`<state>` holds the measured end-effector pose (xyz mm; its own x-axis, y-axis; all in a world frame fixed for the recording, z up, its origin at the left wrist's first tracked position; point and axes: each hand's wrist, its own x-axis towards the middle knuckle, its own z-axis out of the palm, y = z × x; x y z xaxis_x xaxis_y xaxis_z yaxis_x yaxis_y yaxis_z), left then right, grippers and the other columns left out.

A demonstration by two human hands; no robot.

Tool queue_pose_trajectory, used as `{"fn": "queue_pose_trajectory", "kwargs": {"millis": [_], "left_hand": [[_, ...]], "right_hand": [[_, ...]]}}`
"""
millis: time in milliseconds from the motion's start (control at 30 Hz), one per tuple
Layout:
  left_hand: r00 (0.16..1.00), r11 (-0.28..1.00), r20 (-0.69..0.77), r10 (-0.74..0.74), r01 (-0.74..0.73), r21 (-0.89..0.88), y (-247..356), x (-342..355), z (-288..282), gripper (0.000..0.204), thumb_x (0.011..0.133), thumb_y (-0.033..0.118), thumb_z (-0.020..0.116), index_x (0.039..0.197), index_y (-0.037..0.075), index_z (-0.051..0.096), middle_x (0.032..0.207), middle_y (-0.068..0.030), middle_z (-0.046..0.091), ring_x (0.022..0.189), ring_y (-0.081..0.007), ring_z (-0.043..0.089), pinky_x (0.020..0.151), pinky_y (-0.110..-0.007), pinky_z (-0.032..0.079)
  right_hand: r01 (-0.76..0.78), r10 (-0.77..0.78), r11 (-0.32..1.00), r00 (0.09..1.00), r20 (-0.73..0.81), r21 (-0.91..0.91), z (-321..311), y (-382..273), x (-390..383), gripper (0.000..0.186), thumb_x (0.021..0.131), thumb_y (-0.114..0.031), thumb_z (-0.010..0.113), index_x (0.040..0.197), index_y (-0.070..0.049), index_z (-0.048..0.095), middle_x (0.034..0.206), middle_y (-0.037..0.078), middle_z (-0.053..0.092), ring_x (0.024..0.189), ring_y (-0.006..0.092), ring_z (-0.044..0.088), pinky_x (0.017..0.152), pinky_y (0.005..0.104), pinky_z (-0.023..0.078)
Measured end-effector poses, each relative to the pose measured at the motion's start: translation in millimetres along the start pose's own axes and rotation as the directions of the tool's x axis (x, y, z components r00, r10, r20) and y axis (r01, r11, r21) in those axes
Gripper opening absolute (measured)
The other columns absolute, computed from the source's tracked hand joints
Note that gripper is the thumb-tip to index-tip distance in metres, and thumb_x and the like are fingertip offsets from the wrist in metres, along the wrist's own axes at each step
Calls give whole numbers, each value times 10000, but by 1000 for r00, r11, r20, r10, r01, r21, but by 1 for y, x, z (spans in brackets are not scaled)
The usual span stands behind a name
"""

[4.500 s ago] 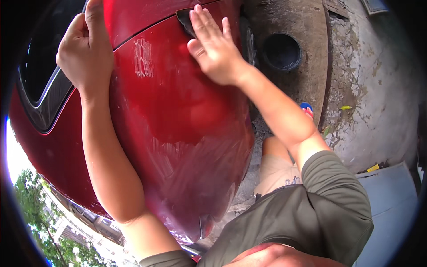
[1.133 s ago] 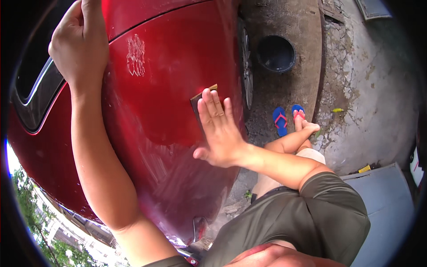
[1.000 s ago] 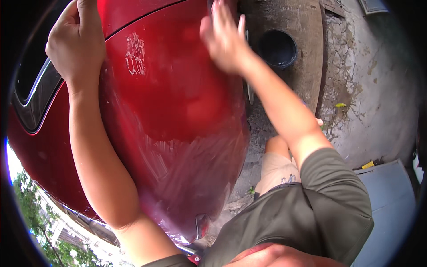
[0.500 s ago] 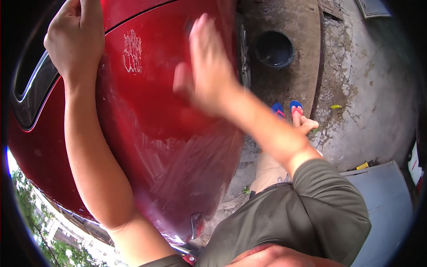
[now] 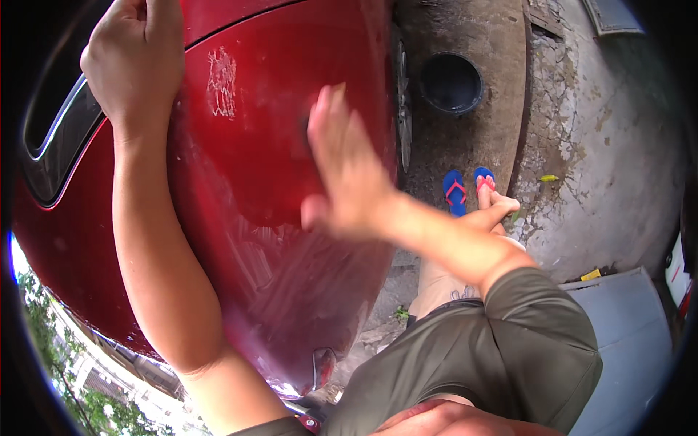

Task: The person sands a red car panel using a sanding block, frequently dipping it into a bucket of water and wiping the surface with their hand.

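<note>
In the head view, the person's right hand [image 5: 349, 174] is blurred and lies flat over the red car panel [image 5: 254, 152], fingers stretched out and thumb spread to the side; a thin dark sheet [image 5: 339, 89] lies between the fingers and the panel, only its edge and a tan corner showing by the fingertips; the left hand [image 5: 134, 69] is bent with curled fingers beside the dark car window [image 5: 54, 102], though whether it grips anything cannot be told; a whitish scuffed patch [image 5: 222, 82] lies between the two hands; a dark bucket [image 5: 451, 83] stands on the ground near the wheel [image 5: 404, 109], with blue sandals [image 5: 455, 190] nearby, one bearing a foot.
</note>
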<state>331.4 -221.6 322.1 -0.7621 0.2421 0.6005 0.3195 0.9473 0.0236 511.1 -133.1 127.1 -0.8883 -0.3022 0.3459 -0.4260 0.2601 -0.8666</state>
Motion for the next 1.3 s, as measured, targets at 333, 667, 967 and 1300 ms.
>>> {"fn": "queue_pose_trajectory", "kwargs": {"millis": [333,667,967,1300], "left_hand": [[1000,997,12,-8,9,-74,7,-4,11,648,1062,538,503,672,22,460,594,-15,351,606,-122,343,550,-375,282],[997,992,-39,-72,68,-102,-16,-2,37,682,1060,580,472,672,21,494,593,-26,410,607,-132,387,565,-367,326],[999,997,-25,-40,38,-72,-16,9,22,704,1059,606,449,597,74,448,555,-22,443,549,-142,394,527,-375,322],[996,984,-51,-74,64,-167,-21,7,15,690,1069,579,447,567,109,388,534,20,398,528,-107,331,515,-354,261]], "right_hand": [[-7,-20,990,982,186,142,-9,-2,-22,1237,892,-874,313,1612,69,-38,1679,337,-8,1554,528,24,1244,603,128],[27,-34,990,998,53,139,0,24,-11,1182,929,-817,371,1594,111,67,1666,358,42,1556,517,63,1246,611,120],[157,-163,986,977,137,57,-1,-29,-15,1164,898,-848,373,1596,69,208,1668,304,180,1537,545,123,1224,627,171],[246,-248,969,962,115,29,-11,-51,42,1094,908,-820,376,1532,78,356,1621,273,327,1524,433,278,1238,555,207]]}}
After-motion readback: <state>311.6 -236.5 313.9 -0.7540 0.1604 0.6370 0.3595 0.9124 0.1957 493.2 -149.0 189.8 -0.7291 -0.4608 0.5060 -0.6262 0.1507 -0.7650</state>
